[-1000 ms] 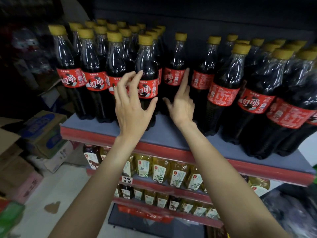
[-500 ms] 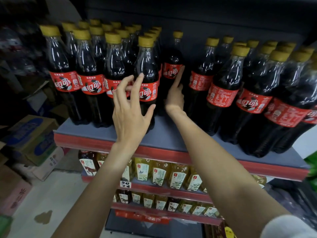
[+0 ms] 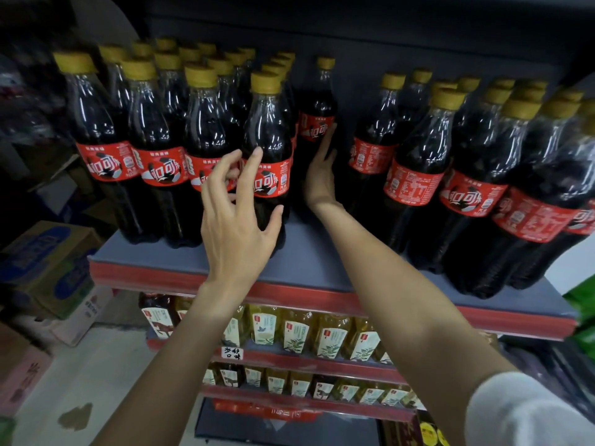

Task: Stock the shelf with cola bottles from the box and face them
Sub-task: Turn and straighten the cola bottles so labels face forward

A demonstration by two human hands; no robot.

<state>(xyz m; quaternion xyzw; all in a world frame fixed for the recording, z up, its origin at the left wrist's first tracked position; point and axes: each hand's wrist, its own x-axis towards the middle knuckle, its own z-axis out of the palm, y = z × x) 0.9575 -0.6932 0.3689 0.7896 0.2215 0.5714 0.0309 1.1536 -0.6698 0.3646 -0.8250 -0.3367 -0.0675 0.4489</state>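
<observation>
Your left hand point(image 3: 238, 226) hangs with fingers spread just in front of the front bottle point(image 3: 269, 156), gripping nothing; knock that bottle and it could tip into the packed rows on its left or off the shelf point(image 3: 309, 262) edge. Your right hand point(image 3: 320, 175) lies flat and open against the lone back bottle point(image 3: 317, 123) in the gap; push it unevenly and it may topple backward. Further right, several labels face away and need turning
</observation>
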